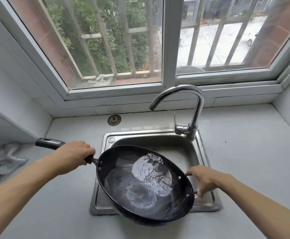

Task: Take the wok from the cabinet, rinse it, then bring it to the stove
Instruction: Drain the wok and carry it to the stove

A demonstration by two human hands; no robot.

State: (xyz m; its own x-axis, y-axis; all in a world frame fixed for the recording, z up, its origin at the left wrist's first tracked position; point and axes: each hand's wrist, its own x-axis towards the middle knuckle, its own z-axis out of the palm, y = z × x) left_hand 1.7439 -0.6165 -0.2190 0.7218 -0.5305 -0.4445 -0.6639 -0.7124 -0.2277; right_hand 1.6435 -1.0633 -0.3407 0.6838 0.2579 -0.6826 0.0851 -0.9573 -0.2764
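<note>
A black wok (123,195) hangs over the steel sink (175,142), tilted, with a pool of water rippling in its right half. My left hand (73,156) grips its long black handle (49,143), which points to the left. At the wok's right rim, my right hand (203,178) holds the small helper handle. The chrome faucet (195,107) arches over the sink's back; no water runs from its spout.
A grey countertop (253,152) surrounds the sink. A round metal drain strainer (114,120) lies behind the sink by the wall. Crumpled clear plastic (6,159) sits at the far left. A barred window spans the back wall.
</note>
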